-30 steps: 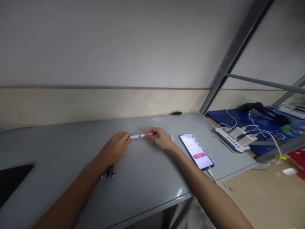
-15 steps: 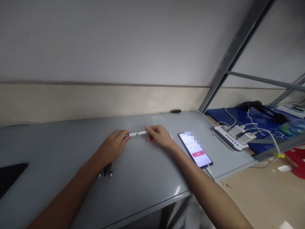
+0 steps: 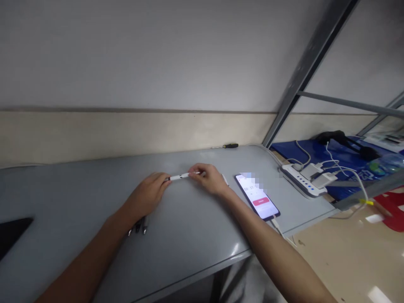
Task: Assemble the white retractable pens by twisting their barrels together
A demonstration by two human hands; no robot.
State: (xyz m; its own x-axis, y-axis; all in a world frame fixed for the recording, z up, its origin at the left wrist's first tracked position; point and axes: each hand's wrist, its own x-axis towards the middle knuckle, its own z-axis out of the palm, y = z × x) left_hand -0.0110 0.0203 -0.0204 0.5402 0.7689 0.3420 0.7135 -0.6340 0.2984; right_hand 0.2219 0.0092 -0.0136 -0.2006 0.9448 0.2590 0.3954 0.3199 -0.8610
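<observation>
A white pen (image 3: 179,177) with dark marks lies level between my two hands, just above the grey desk (image 3: 195,227). My left hand (image 3: 152,190) is closed around its left end. The fingertips of my right hand (image 3: 206,177) pinch its right end, where a thin tip shows between thumb and fingers. Under my left wrist, several pens (image 3: 144,225) lie side by side, mostly hidden by the arm. A small white piece (image 3: 225,180) shows just behind my right hand; its kind is unclear.
A phone (image 3: 257,198) with a lit timer lies right of my right arm, a cable plugged in. Beyond it is a power strip (image 3: 303,182) with chargers. A screwdriver (image 3: 231,145) lies by the wall. A dark flat object (image 3: 14,233) sits at far left.
My right hand's fingers have shifted a little on the pen's right end, and a thin tip now shows between them. My left hand keeps its hold. The view has moved slightly.
</observation>
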